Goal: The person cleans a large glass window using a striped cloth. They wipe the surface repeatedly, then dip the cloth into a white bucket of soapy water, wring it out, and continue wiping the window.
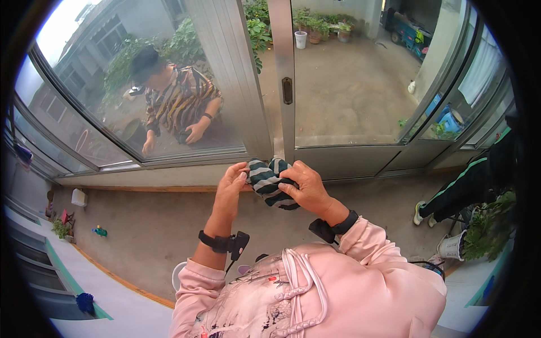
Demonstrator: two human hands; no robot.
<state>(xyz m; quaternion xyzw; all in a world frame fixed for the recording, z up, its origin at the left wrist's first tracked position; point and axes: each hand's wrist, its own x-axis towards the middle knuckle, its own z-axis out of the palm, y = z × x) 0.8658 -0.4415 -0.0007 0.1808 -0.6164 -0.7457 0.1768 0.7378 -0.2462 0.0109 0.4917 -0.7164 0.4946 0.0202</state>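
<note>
A bundled cloth [268, 186] with dark green and grey stripes is held up before me, near the glazed metal-framed door. My right hand [306, 186] grips its right side, thumb across the front. At the cloth's left edge are the fingers of my left hand [231, 181], with the fingertips partly hidden by the folds. Both wrists wear black straps with small box-shaped devices. Whether the cloth is a single piece or a folded garment I cannot tell.
Behind the window glass, a person [181, 97] in a striped shirt bends over. Someone's dark-trousered leg [456, 186] stands at right, near a white plant pot [452, 246]. A white container [79, 197] and a small green toy [99, 230] rest on the concrete floor at left.
</note>
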